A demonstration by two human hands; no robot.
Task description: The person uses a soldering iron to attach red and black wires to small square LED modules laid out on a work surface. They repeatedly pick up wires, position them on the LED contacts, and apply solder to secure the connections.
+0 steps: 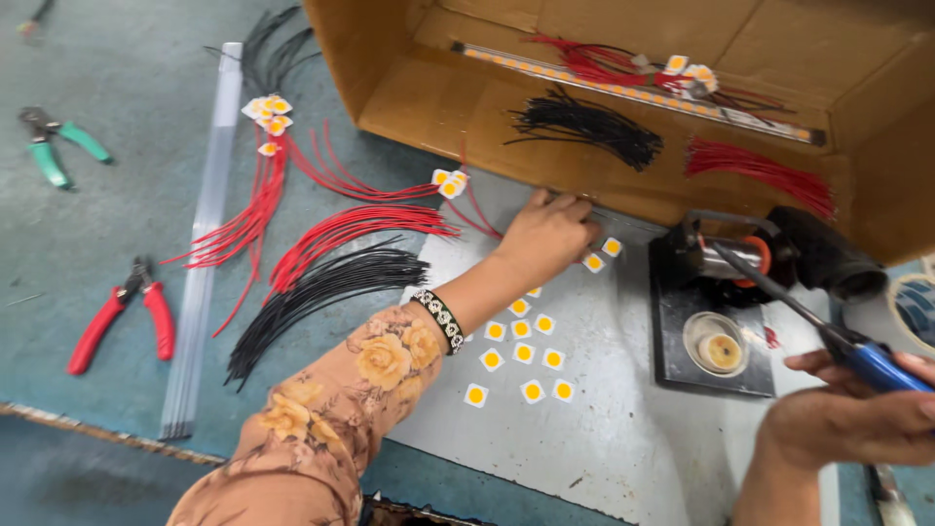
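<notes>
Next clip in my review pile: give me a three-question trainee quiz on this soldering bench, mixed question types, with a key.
1. True or false: the right hand holds the blue-handled soldering iron.
2. Multiple choice: the left hand rests at: A) the red pliers, B) the small square LED chips on the grey sheet, C) the green cutters.
3. Fill in: the LED strip lies inside the ______ box.

Key: 1 true; 2 B; 3 cardboard.

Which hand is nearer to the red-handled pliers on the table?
The left hand is nearer; the red-handled pliers lie far to its left. The right hand, holding a soldering iron, is farther right.
</notes>
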